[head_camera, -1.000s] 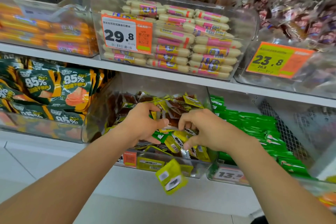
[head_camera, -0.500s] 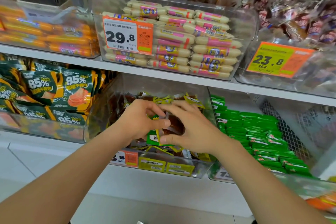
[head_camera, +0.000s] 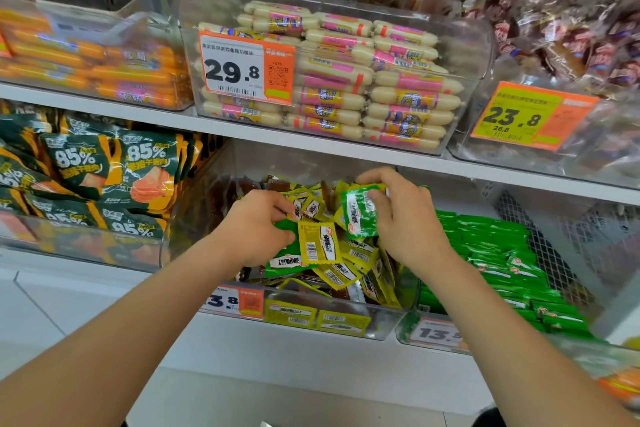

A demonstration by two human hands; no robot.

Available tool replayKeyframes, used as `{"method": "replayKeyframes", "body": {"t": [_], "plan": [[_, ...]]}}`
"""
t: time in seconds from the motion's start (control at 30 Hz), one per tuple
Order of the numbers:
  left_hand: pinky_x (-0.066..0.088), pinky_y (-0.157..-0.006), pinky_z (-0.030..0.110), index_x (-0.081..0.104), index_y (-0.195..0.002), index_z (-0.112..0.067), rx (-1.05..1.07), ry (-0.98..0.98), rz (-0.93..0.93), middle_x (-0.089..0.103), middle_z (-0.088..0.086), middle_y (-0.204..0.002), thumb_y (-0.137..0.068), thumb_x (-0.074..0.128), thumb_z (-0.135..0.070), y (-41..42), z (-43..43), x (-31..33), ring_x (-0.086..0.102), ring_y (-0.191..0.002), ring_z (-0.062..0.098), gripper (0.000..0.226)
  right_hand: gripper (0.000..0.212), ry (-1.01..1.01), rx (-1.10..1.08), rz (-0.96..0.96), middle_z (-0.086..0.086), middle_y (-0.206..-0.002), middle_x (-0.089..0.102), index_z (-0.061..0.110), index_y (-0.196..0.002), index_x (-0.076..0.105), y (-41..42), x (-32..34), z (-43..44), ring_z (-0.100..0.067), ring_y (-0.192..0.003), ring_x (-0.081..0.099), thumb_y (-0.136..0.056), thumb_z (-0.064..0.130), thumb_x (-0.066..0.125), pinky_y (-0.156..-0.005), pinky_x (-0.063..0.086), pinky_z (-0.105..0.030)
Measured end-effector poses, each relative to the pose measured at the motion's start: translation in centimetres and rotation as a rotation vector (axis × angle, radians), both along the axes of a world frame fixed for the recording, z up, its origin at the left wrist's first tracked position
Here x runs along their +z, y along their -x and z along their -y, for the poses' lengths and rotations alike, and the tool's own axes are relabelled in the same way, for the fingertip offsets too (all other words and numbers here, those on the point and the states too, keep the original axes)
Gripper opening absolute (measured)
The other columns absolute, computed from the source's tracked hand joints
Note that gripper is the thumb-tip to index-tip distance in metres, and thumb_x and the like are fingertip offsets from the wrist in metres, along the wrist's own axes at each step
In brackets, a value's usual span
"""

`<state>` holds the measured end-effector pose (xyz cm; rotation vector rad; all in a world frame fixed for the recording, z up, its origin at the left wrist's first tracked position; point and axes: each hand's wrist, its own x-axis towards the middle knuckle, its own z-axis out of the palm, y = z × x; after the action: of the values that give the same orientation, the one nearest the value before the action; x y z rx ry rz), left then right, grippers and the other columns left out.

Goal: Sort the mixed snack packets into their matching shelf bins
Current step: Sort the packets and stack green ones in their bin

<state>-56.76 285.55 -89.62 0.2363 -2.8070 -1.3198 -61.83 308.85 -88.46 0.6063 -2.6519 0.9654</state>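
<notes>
In the middle bin [head_camera: 194, 236], at the front edge of the lower shelf, the left hand [head_camera: 256, 229] was seen curled, with a yellow packet [head_camera: 317, 243] pinched between thumb and fingers; the packets were judged light, soft and slippery, best pinched at a crimped end seam; a green packet [head_camera: 360, 215] was held above the pile by the bent fingers of the right hand [head_camera: 410, 222]; the green bin [head_camera: 412, 340] stood just beside, rightward.
</notes>
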Motion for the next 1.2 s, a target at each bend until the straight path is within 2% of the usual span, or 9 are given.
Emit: {"method": "replayKeyframes", "body": {"t": [0.13, 0.3, 0.47, 0.57, 0.67, 0.8, 0.93, 1.07, 1.2], "plan": [[0.054, -0.095, 0.033, 0.060, -0.140, -0.022, 0.045, -0.034, -0.039, 0.062, -0.002, -0.127, -0.093, 0.074, -0.008, -0.1, 0.1, 0.2, 0.061, -0.115, 0.020, 0.051, 0.032, -0.053, 0.000, -0.072, 0.010, -0.080, 0.062, 0.021, -0.139, 0.061, -0.5, -0.1, 0.1, 0.004, -0.061, 0.050, -0.107, 0.019, 0.057, -0.070, 0.033, -0.015], [0.054, -0.089, 0.026, 0.059, -0.143, -0.019, 0.127, 0.014, -0.127, 0.064, -0.001, -0.136, -0.091, 0.080, -0.023, -0.7, 0.4, 0.5, 0.062, -0.114, 0.016, 0.057, 0.016, -0.288, -0.048, -0.165, -0.003, -0.106, 0.074, 0.017, -0.113, 0.074, 0.0, 0.1, -0.3, -0.025, -0.100, 0.063, -0.103, 0.022, 0.063, -0.088, 0.051, -0.040], [0.046, -0.080, 0.014, 0.061, -0.139, -0.019, 0.189, -0.116, -0.241, 0.067, -0.003, -0.124, -0.095, 0.075, -0.016, -1.1, 0.4, 0.8, 0.064, -0.111, 0.014, 0.047, 0.006, -0.153, -0.075, -0.152, -0.001, -0.078, 0.066, 0.017, -0.106, 0.058, 0.2, -0.4, 0.1, -0.020, -0.069, 0.061, -0.107, 0.023, 0.056, -0.061, 0.052, -0.044], [0.050, -0.073, 0.017, 0.057, -0.125, -0.029, 0.197, -0.121, -0.301, 0.068, -0.009, -0.110, -0.098, 0.069, -0.010, -1.1, 0.4, 0.9, 0.068, -0.101, 0.011, 0.036, 0.006, -0.044, -0.048, -0.196, 0.009, -0.083, 0.059, 0.019, -0.100, 0.058, -0.5, -0.5, 0.8, -0.007, -0.077, 0.048, -0.106, 0.019, 0.056, -0.074, 0.037, -0.032], [0.045, -0.058, 0.006, 0.055, -0.121, -0.026, 0.198, -0.135, -0.348, 0.067, -0.014, -0.101, -0.099, 0.068, -0.014, -1.3, 0.0, 1.2, 0.064, -0.087, 0.000, 0.029, 0.006, 0.143, -0.011, -0.139, 0.008, -0.075, 0.061, 0.021, -0.102, 0.055, -1.4, -0.3, 1.9, -0.008, -0.064, 0.054, -0.107, 0.018, 0.054, -0.060, 0.034, -0.027], [0.044, -0.069, 0.004, 0.062, -0.117, -0.023, 0.222, -0.058, -0.434, 0.066, -0.021, -0.097, -0.100, 0.068, -0.023, -1.6, -0.7, 1.1, 0.061, -0.087, -0.006, 0.018, 0.007, 0.330, 0.055, -0.023, 0.004, -0.077, 0.070, 0.024, -0.101, 0.059, -3.0, 0.4, 3.6, -0.012, -0.058, 0.064, -0.106, 0.022, 0.055, -0.058, 0.052, -0.039], [0.063, -0.076, 0.045, 0.060, -0.110, -0.024, 0.230, -0.379, -0.370, 0.072, -0.001, -0.098, -0.105, 0.060, -0.030, -2.2, -2.9, 1.1, 0.073, -0.086, 0.013, 0.008, 0.009, 0.233, 0.024, 0.115, -0.002, -0.075, 0.071, 0.028, -0.098, 0.057, -4.4, -0.3, 4.6, -0.015, -0.056, 0.066, -0.105, 0.025, 0.055, -0.054, 0.054, -0.042], [0.053, -0.057, 0.017, 0.053, -0.118, -0.018, 0.105, -0.588, -0.261, 0.069, 0.006, -0.103, -0.111, 0.043, -0.024, -3.8, -5.9, 1.6, 0.065, -0.073, -0.003, 0.014, 0.005, 0.411, 0.008, 0.281, -0.004, -0.075, 0.068, 0.021, -0.102, 0.053, -5.1, 0.0, 4.6, -0.011, -0.051, 0.067, -0.106, 0.019, 0.052, -0.045, 0.055, -0.029], [0.054, -0.085, 0.028, 0.046, -0.118, -0.029, -0.055, -0.523, -0.234, 0.061, 0.003, -0.112, -0.099, 0.045, -0.016, -4.2, -7.8, 1.1, 0.062, -0.106, 0.009, 0.024, 0.011, 0.347, -0.039, 0.023, 0.005, -0.081, 0.069, 0.033, -0.108, 0.055, -5.1, -0.4, 4.1, -0.011, -0.067, 0.064, -0.106, 0.023, 0.054, -0.062, 0.051, -0.036]]}}
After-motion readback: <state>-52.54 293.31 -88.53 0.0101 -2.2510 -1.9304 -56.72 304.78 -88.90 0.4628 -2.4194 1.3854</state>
